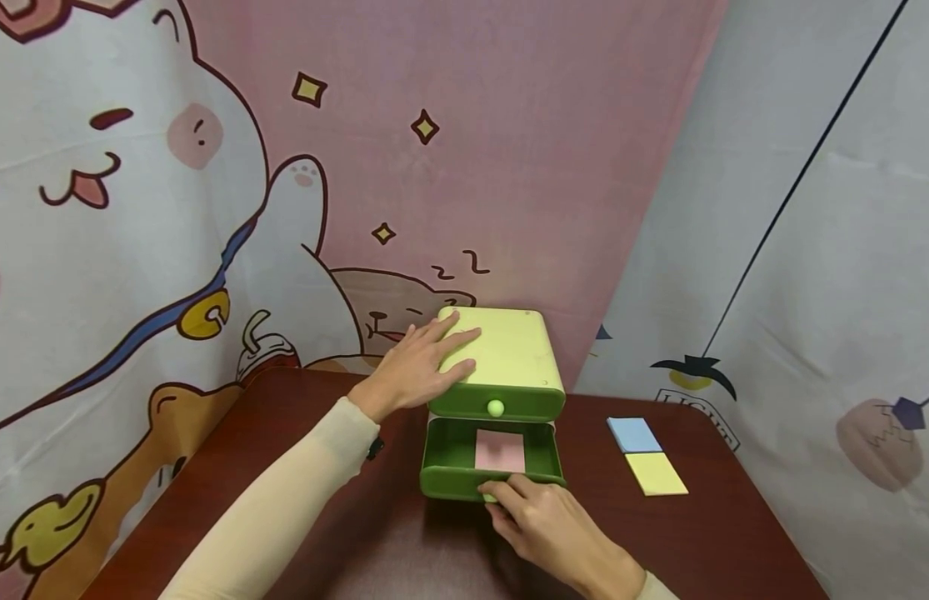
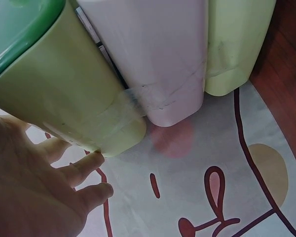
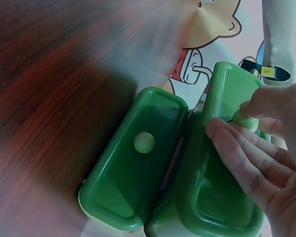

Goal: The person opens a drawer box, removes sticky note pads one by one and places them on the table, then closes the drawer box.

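Pale sleeve point(image 1: 280, 508) at the near edge leads to the left hand point(image 1: 419, 371), its fingers spread wide on the yellow top of the cabinet point(image 1: 512, 346), which stands on the surface point(image 1: 404, 554) near the patterned cloth. The right hand point(image 1: 542, 525) pinches the round knob point(image 3: 245, 121) of the middle drawer point(image 1: 449, 483), which is pulled out and holds a flat pink note point(image 1: 500, 450). Above it the top drawer point(image 1: 464, 404) sits closed; the bottom drawer point(image 3: 111, 170) below looks closed too. Right of the cabinet, a blue note point(image 1: 634, 435) and a yellow note point(image 1: 656, 473) lie edge to edge.

Smooth and glossy, the drawer looks like light, stiff plastic, easy to slide but slick on its face, so the knob seems the best hold. The cabinet itself is probably light enough to skid, and a flat palm on top should steady it. The pink note looks thin and bendable, best lifted by one edge.
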Demonstrator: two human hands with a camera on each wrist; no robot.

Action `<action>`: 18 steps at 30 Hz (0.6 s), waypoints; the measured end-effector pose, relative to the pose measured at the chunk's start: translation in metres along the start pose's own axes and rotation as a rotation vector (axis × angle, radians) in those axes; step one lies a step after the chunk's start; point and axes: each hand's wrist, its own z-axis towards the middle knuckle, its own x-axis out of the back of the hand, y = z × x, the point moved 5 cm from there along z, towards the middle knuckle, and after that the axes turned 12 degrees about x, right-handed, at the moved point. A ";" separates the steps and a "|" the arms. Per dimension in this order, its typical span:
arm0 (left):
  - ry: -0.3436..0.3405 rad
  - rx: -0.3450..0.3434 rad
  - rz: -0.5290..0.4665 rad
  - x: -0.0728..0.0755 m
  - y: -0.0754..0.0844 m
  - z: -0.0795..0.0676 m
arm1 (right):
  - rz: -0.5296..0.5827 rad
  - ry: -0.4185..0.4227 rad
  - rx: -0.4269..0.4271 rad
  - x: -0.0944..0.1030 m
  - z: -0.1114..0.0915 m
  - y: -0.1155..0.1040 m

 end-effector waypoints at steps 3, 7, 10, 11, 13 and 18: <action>-0.002 0.000 0.003 -0.001 0.000 0.001 | 0.007 -0.013 -0.005 0.000 -0.001 0.000; 0.000 -0.002 0.002 -0.001 0.000 0.001 | 0.014 -0.028 -0.009 0.000 -0.002 -0.001; 0.004 -0.002 0.001 0.000 0.001 0.001 | 0.011 -0.029 0.000 0.001 -0.003 -0.002; 0.006 -0.002 0.003 0.000 0.001 0.002 | 0.012 -0.027 0.003 0.001 -0.003 -0.003; 0.008 -0.003 0.003 -0.001 0.001 0.002 | 0.012 -0.025 0.009 0.002 -0.003 -0.004; 0.013 -0.004 0.005 -0.002 0.000 0.002 | -0.002 -0.023 0.019 0.003 -0.004 -0.007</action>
